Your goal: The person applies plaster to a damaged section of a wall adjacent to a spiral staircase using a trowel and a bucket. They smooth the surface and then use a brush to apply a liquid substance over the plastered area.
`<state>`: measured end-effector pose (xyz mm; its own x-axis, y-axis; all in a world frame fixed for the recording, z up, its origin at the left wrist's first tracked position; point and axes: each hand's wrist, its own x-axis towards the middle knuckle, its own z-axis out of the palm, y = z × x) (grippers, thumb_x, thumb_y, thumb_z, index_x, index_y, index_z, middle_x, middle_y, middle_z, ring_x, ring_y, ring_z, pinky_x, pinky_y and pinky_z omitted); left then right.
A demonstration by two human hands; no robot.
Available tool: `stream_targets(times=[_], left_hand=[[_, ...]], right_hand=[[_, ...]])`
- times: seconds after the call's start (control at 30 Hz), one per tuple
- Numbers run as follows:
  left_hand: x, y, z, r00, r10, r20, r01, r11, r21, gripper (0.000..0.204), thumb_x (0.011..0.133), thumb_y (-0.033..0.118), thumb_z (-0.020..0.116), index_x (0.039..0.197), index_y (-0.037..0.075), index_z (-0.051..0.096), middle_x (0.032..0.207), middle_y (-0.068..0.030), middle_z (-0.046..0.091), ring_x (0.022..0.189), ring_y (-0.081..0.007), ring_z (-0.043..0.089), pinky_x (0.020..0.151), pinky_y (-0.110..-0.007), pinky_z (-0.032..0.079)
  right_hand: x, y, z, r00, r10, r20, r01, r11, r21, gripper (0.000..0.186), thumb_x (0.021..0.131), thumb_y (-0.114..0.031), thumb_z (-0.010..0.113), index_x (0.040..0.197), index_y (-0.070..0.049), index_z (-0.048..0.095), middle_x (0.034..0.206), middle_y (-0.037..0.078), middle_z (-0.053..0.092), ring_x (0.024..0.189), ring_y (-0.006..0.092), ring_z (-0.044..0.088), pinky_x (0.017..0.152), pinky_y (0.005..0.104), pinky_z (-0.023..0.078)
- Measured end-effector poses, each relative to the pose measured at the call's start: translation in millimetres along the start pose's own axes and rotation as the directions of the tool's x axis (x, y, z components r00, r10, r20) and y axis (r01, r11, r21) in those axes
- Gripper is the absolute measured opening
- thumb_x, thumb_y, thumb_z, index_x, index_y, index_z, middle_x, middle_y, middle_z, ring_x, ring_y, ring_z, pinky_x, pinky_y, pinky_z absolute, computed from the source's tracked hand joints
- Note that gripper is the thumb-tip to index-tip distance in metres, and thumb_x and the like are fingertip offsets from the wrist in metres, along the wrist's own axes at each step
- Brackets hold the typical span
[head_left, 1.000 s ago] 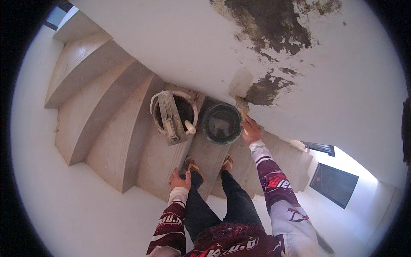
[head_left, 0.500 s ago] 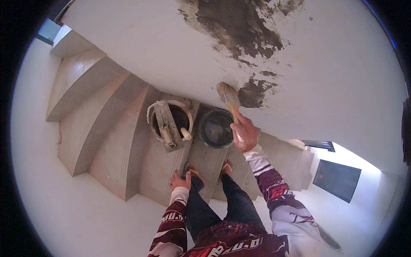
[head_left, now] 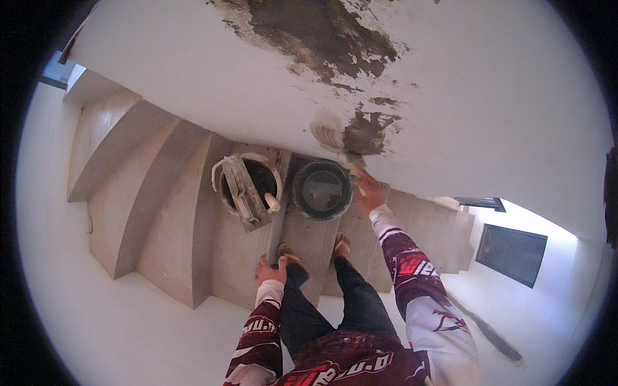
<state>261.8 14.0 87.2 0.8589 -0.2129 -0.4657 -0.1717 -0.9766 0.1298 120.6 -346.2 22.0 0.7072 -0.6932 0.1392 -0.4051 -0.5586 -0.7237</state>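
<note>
My right hand (head_left: 368, 190) grips a paintbrush (head_left: 354, 161) at the white wall (head_left: 470, 116), just below a grey patch (head_left: 365, 132); the bristles are hard to make out. A wet smear lies left of the patch. A dark bucket (head_left: 322, 192) with liquid stands on a step beside my right hand. Left of it, a pale-rimmed bucket (head_left: 264, 180) bears a steel trowel (head_left: 239, 190) across its top and another wooden handle (head_left: 273, 203). My left hand (head_left: 270, 270) is open beside my leg, holding nothing.
Winding stairs (head_left: 170, 225) climb to the upper left and continue down to the right beneath my sandalled feet (head_left: 342, 246). A larger grey patch (head_left: 315, 35) is higher on the wall. A dark window (head_left: 512, 253) is at the lower right.
My right hand rose with the brush up the wall, then came back down. A streaked wet smear now shows where the brush was half a second ago. My left hand is much the same.
</note>
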Motion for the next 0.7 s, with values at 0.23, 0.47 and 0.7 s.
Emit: stream_targets(times=[0.23,0.47,0.7], left_hand=[[3.5,-14.7,2.4,0.999,-0.037,0.017,0.037,0.999,0.004,0.074,0.083,0.057,0.059,0.135,0.006,0.045,0.131,-0.0212,0.053,0.123,-0.0400,0.047,0.101,-0.055,0.036],[5.4,-22.1,8.7,1.000,-0.012,-0.018,0.012,0.999,-0.030,0.075,0.082,0.057,0.059,0.136,0.007,0.044,0.130,-0.0215,0.053,0.122,-0.0399,0.048,0.100,-0.055,0.037],[6.6,-22.5,8.4,1.000,-0.010,-0.017,0.010,1.000,0.000,0.072,0.084,0.056,0.059,0.135,0.007,0.045,0.129,-0.0216,0.054,0.119,-0.0403,0.050,0.100,-0.056,0.037]], right_hand=[[-34.1,11.7,-10.5,0.995,0.067,0.074,-0.059,0.992,-0.111,0.029,0.074,0.002,0.060,0.102,-0.007,0.063,0.143,0.015,0.045,0.131,0.0353,0.044,0.107,0.0419,0.040],[-24.8,6.5,-52.6,0.989,-0.028,-0.147,0.012,0.994,-0.107,0.023,0.075,0.004,0.062,0.096,-0.007,0.065,0.132,0.018,0.055,0.124,0.0352,0.052,0.104,0.0413,0.043],[-75.6,-40.9,-83.6,0.965,-0.093,-0.246,0.035,0.972,-0.231,0.027,0.072,0.001,0.066,0.097,-0.008,0.062,0.129,0.016,0.057,0.120,0.0359,0.054,0.100,0.0441,0.045]])
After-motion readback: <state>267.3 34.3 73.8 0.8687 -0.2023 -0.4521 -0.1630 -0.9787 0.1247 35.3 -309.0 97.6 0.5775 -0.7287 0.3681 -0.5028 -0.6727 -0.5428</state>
